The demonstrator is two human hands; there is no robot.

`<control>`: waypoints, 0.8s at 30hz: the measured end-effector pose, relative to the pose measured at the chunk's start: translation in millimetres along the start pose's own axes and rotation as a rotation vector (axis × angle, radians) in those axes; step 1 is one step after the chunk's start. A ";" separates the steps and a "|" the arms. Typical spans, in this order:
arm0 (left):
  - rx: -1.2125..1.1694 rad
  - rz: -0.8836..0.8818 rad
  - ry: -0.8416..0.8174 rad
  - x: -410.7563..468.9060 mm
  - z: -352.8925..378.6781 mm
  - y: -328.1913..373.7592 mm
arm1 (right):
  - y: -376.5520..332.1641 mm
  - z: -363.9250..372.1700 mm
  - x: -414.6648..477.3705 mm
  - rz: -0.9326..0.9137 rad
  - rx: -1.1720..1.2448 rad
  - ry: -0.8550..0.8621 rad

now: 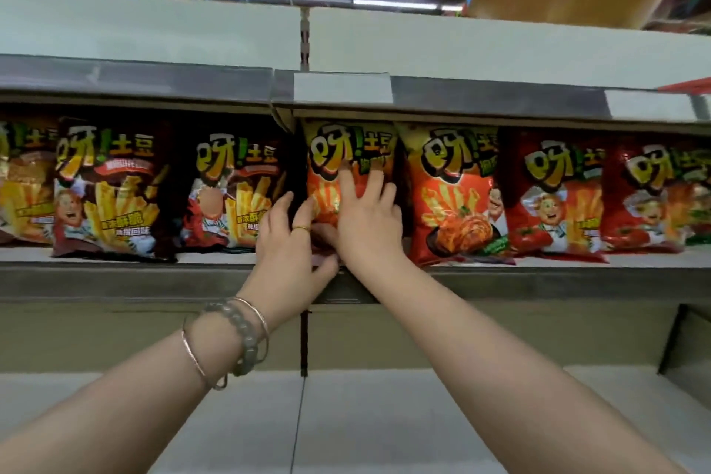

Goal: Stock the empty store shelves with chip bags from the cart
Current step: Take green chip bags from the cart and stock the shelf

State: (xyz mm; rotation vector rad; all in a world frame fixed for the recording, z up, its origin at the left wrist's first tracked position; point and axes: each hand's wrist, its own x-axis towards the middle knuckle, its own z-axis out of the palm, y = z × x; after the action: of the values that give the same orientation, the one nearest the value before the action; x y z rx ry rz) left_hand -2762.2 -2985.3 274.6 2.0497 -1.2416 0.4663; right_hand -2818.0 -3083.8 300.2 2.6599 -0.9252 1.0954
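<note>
Chip bag [348, 165] marked "呀!土豆", under hands [331, 231]

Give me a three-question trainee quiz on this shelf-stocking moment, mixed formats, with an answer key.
1. True or false: both hands touch the same orange chip bag.
2. Multiple choice: the left hand wears A) a glove B) a gold ring and wrist bangles C) a watch.
3. Fill in: the bags left of the orange bag, such as the dark brown chip bag, stand ____ on the shelf.

Key
1. True: the right hand lies flat on its front; the left hand holds its lower left edge.
2. B
3. upright
</note>
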 end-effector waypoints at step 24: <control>0.295 0.232 0.024 39.8 30.5 61.2 | 107.4 -41.3 -12.2 0.169 -0.216 0.154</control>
State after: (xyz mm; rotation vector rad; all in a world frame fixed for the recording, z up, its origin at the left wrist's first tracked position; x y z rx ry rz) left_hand -2798.1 -3051.0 300.1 2.1384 -1.4762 0.8228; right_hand -2911.9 -3150.8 309.7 2.3258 -1.1801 1.1419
